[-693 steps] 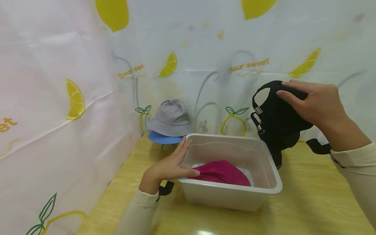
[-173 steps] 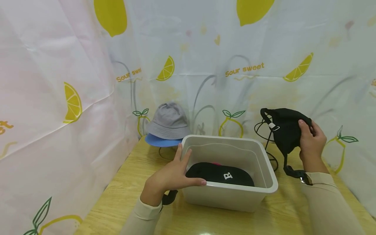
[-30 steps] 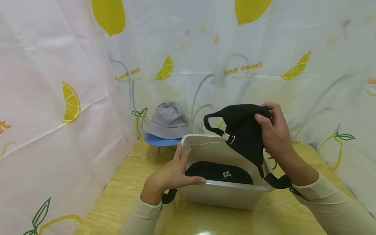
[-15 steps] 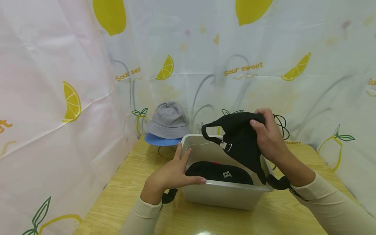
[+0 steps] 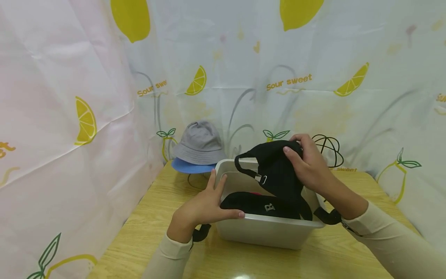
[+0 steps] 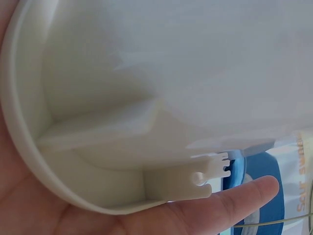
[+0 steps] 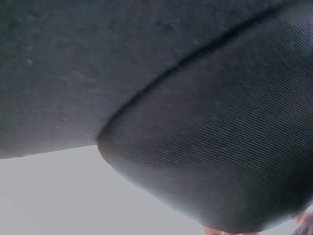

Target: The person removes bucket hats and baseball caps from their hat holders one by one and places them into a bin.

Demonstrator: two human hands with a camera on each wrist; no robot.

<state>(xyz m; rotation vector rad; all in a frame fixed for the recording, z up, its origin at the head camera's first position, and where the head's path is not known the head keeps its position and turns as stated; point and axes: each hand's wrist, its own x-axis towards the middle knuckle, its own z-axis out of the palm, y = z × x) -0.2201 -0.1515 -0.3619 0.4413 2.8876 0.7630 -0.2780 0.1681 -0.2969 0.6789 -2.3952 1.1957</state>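
In the head view, my left hand (image 5: 203, 205) rests on the left front corner of a white plastic bin (image 5: 258, 232), fingers straight and spread, thumb along the front rim. The left wrist view shows the palm against the underside of the bin's rim (image 6: 14, 112). My right hand (image 5: 311, 162) pinches a black baseball cap (image 5: 278, 166) by its edge, thumb on the near side. The cap's rear strap and metal buckle point left, and its lower part hangs inside the bin. Below it lies another black cap (image 5: 244, 203) with a silver R, over a mostly hidden pink cap (image 5: 256, 193).
Left of the bin, a grey bucket hat (image 5: 200, 143) sits over a blue hat (image 5: 189, 166) on a wire stand (image 5: 196, 181). A black wire stand (image 5: 329, 149) stands behind the right hand. A lemon-printed cloth (image 5: 223, 50) hangs around the wooden table (image 5: 139, 232).
Over the last second the right hand has lowered the black cap leftward into the bin; earlier it was at the right. The R cap has come to cover the pink one. Left hand stays put.
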